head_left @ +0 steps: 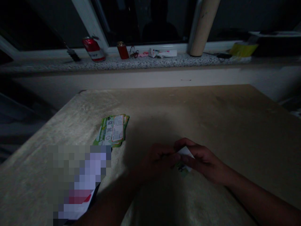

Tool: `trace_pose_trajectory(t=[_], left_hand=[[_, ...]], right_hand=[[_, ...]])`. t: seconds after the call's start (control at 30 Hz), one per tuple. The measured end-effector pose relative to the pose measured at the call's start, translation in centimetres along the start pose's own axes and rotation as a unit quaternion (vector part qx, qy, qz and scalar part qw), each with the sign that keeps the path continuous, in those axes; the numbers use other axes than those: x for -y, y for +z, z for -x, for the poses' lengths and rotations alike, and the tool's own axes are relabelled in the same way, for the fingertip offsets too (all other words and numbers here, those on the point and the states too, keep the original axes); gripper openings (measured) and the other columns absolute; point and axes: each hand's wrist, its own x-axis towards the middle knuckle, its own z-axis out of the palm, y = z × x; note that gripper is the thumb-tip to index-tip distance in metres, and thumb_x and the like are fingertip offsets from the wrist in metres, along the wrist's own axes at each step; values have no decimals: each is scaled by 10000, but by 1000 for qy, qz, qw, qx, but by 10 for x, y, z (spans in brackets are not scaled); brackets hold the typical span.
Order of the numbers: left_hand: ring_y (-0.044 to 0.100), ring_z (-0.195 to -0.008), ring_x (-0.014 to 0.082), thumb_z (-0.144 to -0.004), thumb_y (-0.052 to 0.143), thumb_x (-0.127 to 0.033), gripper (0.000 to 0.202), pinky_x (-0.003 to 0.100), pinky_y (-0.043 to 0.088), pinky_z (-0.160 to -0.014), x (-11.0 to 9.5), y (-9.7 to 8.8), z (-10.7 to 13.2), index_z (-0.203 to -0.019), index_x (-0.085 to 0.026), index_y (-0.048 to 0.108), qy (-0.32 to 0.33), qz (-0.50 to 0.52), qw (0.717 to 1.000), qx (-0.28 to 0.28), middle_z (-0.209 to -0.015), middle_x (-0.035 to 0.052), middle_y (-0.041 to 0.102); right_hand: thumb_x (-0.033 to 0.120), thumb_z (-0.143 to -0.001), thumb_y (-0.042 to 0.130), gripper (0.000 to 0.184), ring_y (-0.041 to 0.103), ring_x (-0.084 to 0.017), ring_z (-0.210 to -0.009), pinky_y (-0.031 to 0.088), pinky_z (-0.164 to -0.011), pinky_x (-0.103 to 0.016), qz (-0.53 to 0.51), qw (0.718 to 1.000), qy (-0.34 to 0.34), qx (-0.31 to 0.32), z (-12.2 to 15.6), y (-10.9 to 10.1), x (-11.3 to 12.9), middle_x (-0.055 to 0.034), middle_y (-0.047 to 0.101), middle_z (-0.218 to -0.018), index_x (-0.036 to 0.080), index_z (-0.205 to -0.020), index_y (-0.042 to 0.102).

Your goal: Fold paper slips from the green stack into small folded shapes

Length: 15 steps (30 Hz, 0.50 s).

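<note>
Over the middle front of the table, my left hand (pixel 161 158) and my right hand (pixel 203 158) meet, both closed. Between their thumbs and fingers is a small card (pixel 187 152), white on its upper part, with green and dark print showing below the thumbs. The fingers cover much of it, and the light is dim. To the left of my hands lies a loose stack of green printed cards (pixel 115 128), the top one bearing small text and square codes. Nearer my left forearm is a flat, elongated thing (pixel 87 182), pixelated, with pale purple and red areas.
The beige table (pixel 150 103) ends at a wall below a speckled windowsill (pixel 113 65). On the sill stand a red can (pixel 94 49), a small red bottle (pixel 122 50), a crumpled wrapper (pixel 164 53), a cardboard tube (pixel 203 28) and a yellow roll (pixel 244 49).
</note>
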Motion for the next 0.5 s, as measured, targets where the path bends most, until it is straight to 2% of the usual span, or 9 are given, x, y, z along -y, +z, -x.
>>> trace_pose_trajectory(t=[0.07,0.23,0.4,0.5], left_hand=[[416,-548,86,-939,637,-416,404,218,317,-550,-1,1,0,-641,-144,621,4,1,1000,-11,-570,-38,491],[440,-546,90,-921,658,-443,411,216,340,-549,-1,4,-1,-642,-141,638,-20,47,999,-12,-573,-30,521],[440,-543,90,-906,674,-454,398,214,341,-533,0,4,0,-660,-141,659,-35,80,996,-16,-573,-28,525],[449,-547,91,-908,666,-453,383,212,335,-523,1,2,0,-693,-137,689,-50,72,996,-23,-582,-21,541]], right_hand=[[338,-1023,570,238,595,-160,-1024,488,-894,-288,4,1000,-4,-6,1,1,1,-52,569,-1129,196,-905,720],[319,-1011,593,387,601,-126,-926,489,-789,-255,-36,999,-10,-31,2,4,-2,-44,567,-1137,159,-661,633],[349,-1009,595,435,610,-133,-921,493,-787,-269,-61,997,-22,-52,1,6,-7,-45,592,-1114,159,-621,644],[374,-1007,593,486,611,-109,-804,487,-665,-247,-84,995,-21,-58,-1,6,-9,-45,618,-1098,157,-574,623]])
